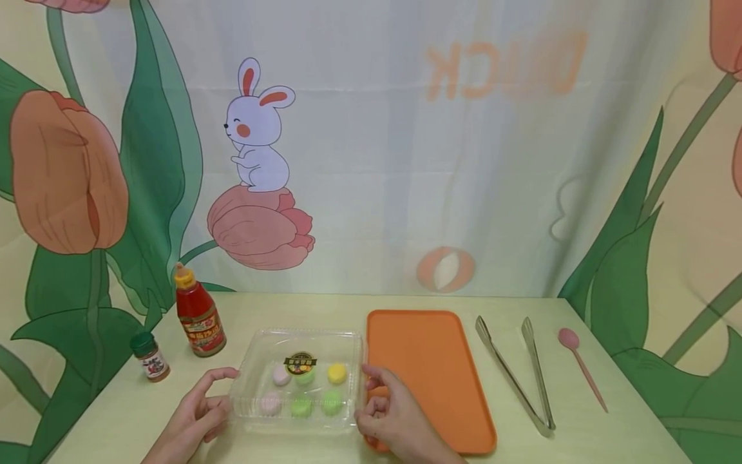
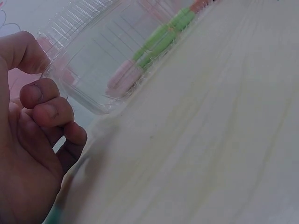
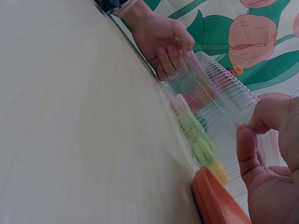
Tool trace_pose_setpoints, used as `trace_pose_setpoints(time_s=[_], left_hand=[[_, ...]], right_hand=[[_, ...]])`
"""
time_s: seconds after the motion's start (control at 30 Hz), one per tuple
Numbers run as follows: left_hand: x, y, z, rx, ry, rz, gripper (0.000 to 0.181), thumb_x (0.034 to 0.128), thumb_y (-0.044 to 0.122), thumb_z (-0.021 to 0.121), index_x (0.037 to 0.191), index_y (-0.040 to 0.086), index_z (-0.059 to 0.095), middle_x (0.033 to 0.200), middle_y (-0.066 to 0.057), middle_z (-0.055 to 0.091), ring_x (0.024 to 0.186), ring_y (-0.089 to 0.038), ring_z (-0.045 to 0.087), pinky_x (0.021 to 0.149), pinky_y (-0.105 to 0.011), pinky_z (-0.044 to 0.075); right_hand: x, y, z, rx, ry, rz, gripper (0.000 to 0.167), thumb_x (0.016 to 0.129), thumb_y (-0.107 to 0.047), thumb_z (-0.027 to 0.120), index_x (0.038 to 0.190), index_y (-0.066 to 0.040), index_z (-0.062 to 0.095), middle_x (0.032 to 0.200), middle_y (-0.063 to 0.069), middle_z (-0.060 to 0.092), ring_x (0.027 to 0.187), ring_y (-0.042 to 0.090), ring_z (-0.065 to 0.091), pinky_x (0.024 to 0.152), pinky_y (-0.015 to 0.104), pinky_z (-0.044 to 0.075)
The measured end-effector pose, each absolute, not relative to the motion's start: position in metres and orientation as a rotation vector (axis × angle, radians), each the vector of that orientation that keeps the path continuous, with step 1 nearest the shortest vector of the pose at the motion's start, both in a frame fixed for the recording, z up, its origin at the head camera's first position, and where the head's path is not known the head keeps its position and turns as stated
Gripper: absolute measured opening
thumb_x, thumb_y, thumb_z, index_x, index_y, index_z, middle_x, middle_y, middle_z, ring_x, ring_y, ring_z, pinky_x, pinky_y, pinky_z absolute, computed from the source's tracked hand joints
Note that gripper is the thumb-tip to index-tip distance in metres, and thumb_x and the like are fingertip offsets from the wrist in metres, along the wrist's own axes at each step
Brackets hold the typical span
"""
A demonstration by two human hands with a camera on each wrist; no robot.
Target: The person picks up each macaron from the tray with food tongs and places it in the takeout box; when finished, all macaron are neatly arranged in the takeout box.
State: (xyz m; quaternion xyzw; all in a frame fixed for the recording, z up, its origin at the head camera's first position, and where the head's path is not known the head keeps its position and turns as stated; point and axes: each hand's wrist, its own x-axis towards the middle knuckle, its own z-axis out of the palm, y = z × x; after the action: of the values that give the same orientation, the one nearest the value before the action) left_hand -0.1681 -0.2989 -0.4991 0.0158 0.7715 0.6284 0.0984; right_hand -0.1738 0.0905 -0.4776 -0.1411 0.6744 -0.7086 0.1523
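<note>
A clear plastic box (image 1: 255,361) with a lid and a dark label (image 1: 300,363) stands at the front of the table. Several macarons show through it: pale pink (image 1: 281,375), green (image 1: 332,403) and yellow (image 1: 337,373). My left hand (image 1: 197,412) holds the box's left side, its lower fingers curled in the left wrist view. At the right side, my right hand (image 1: 397,412) pinches the edge between thumb and index finger. Whether the box rests flat or is slightly raised, I cannot tell.
An orange tray (image 1: 429,374) lies against the box's right side. Farther right are metal tongs (image 1: 516,380), spread apart, and a pink spoon (image 1: 580,361). A red sauce bottle (image 1: 199,316) and a small green-capped jar (image 1: 151,357) stand at the left. Behind the table hangs a printed curtain (image 1: 371,161).
</note>
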Motion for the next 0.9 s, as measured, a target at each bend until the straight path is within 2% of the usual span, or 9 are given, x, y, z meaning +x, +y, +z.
trace_pose_setpoints(time_s=[0.23,0.47,0.9], left_hand=[[-0.1668,-0.2988,-0.4995,0.018,2.265,1.847,0.060,0.1154,0.013,0.054,0.167,0.008,0.025,0.074,-0.001,0.049,0.063,-0.017,0.047,0.060,-0.026,0.042],[-0.1655,-0.3004,-0.4996,0.041,2.192,1.876,0.062,0.1164,0.016,0.058,0.167,0.007,0.024,0.077,0.000,0.050,0.067,-0.015,0.045,0.062,-0.030,0.036],[-0.1671,-0.3013,-0.4965,0.067,2.222,1.816,0.072,0.1164,0.020,0.061,0.171,0.003,0.018,0.082,-0.001,0.054,0.076,-0.014,0.054,0.073,-0.023,0.046]], right_hand=[[-0.1735,0.0908,-0.4770,-0.385,1.961,-2.023,0.087,0.091,0.003,0.079,0.167,-0.001,0.039,0.133,0.014,0.044,0.077,0.012,0.058,0.060,0.021,0.054],[-0.1728,0.0907,-0.4780,-0.356,1.930,-2.028,0.088,0.091,0.005,0.079,0.168,-0.002,0.038,0.134,0.014,0.045,0.078,0.013,0.060,0.061,0.020,0.056],[-0.1747,0.0907,-0.4778,-0.412,1.973,-2.022,0.088,0.090,0.005,0.077,0.168,0.000,0.037,0.132,0.014,0.044,0.076,0.011,0.057,0.060,0.019,0.054]])
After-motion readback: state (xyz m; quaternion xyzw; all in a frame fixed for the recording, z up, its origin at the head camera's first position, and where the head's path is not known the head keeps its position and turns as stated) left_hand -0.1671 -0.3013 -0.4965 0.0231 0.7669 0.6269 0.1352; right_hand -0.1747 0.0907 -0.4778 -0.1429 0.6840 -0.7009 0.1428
